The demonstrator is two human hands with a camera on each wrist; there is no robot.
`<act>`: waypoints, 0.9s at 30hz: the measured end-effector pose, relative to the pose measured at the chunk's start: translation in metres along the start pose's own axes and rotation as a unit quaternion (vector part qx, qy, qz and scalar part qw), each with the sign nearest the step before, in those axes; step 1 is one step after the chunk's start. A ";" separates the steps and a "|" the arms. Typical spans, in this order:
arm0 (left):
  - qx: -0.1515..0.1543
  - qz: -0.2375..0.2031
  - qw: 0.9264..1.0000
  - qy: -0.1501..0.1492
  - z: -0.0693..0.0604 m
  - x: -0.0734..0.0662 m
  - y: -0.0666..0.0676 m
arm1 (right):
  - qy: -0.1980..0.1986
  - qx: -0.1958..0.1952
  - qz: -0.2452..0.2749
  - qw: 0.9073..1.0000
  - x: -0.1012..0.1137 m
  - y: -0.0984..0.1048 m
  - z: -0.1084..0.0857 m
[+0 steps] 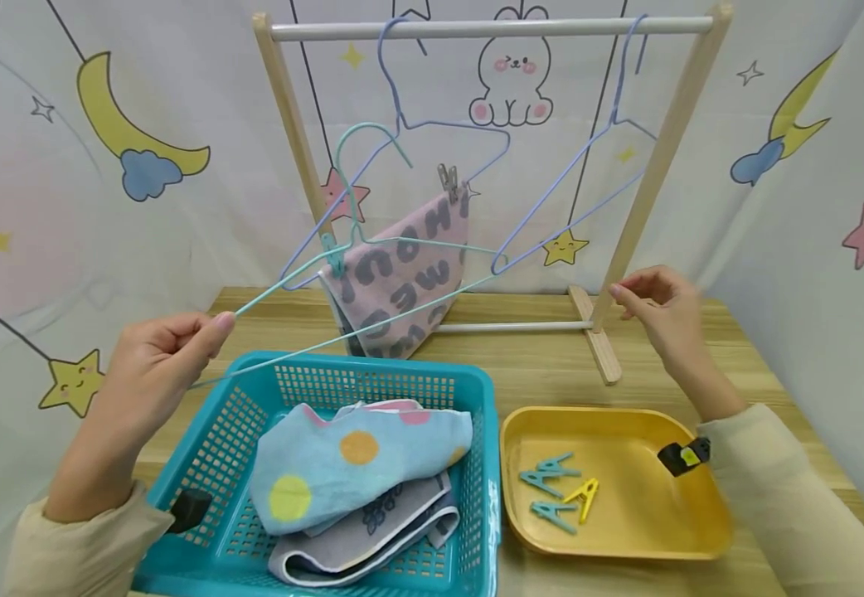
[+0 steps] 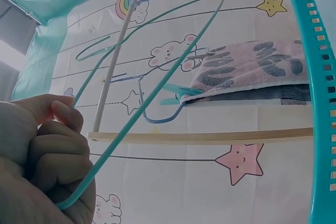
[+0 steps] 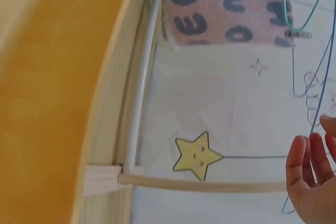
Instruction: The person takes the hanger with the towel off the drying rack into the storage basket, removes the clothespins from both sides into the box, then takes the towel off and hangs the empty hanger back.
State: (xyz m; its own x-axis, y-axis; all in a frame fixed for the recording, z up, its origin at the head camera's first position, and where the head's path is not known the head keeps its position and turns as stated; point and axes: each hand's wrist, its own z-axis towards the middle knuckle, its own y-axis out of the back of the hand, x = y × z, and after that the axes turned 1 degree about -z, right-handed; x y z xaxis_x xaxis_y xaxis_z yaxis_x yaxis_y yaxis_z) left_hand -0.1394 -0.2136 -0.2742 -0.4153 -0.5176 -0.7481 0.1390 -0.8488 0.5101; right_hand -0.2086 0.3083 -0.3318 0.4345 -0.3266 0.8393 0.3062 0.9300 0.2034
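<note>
Gripping the mint-green hanger at one end of its frame, the left hand is closed around the wire, above the left rear corner of the turquoise basket. The hanger extends rightward above the basket's rear edge, hook upward and separate from the rail. The right hand is to the right of and above the basket, near the right post of the rack; its fingers are loosely bent, partly open, with no item in hold.

The rack stands on the worktop behind the basket. Its rail carries two blue hangers: the left hanger, behind the basket, and the right hanger, behind and to the right of it. A pink lettered towel hangs from the left hanger, directly behind the basket, secured by a teal clip and a metal clip.

Inside the basket, a light-blue dotted towel lies above a folded grey towel. Just to the right of the basket is a yellow tray containing teal pegs and one yellow peg.
</note>
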 end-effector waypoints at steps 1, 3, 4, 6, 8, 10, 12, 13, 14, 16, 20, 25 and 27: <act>-0.001 -0.001 1.000 0.000 0.001 -0.001 0.000 | -0.008 -0.015 0.003 1.000 -0.002 0.002 0.004; -0.004 -0.001 1.000 -0.001 0.003 -0.003 -0.001 | -0.020 -0.046 -0.006 0.999 -0.005 0.006 0.011; -0.004 0.001 1.000 -0.002 0.003 -0.004 -0.001 | -0.027 -0.061 -0.005 0.998 -0.007 0.007 0.015; -0.005 0.008 1.000 -0.004 0.005 -0.006 -0.002 | -0.038 -0.086 -0.018 0.995 -0.010 0.010 0.022; -0.006 0.018 1.000 -0.006 0.007 -0.008 -0.003 | -0.051 -0.101 -0.026 0.993 -0.012 0.011 0.028; -0.007 0.023 1.000 -0.009 0.009 -0.009 -0.004 | -0.067 -0.107 -0.011 0.992 -0.014 0.012 0.035; -0.009 0.026 1.000 -0.011 0.011 -0.010 -0.005 | -0.080 -0.095 -0.014 0.992 -0.016 0.012 0.040; -0.010 0.026 1.000 -0.013 0.012 -0.011 -0.006 | -0.086 -0.086 -0.015 0.992 -0.016 0.012 0.043; -0.010 0.027 0.999 -0.014 0.014 -0.011 -0.007 | -0.093 -0.074 -0.020 0.993 -0.017 0.012 0.045; -0.012 0.034 0.999 -0.014 0.017 -0.014 -0.009 | -0.101 -0.048 -0.040 0.993 -0.018 0.011 0.049; -0.014 0.048 0.999 -0.018 0.024 -0.022 -0.013 | -0.117 -0.019 -0.052 0.992 -0.019 0.007 0.058; -0.022 0.061 0.997 -0.052 0.038 -0.034 -0.017 | -0.130 -0.013 -0.014 0.991 -0.021 0.001 0.068; -0.025 0.064 0.995 -0.069 0.045 -0.040 -0.019 | -0.135 -0.019 0.010 0.991 -0.021 -0.001 0.071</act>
State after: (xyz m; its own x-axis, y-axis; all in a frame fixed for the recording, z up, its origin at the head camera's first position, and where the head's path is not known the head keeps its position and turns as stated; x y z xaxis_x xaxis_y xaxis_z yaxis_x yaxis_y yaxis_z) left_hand -0.1659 -0.1720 -0.2342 -0.5104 -0.6050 -0.6111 0.2413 -0.7829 0.5735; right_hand -0.2784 0.3259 -0.3136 0.2004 -0.2469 0.9481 0.3344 0.9269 0.1707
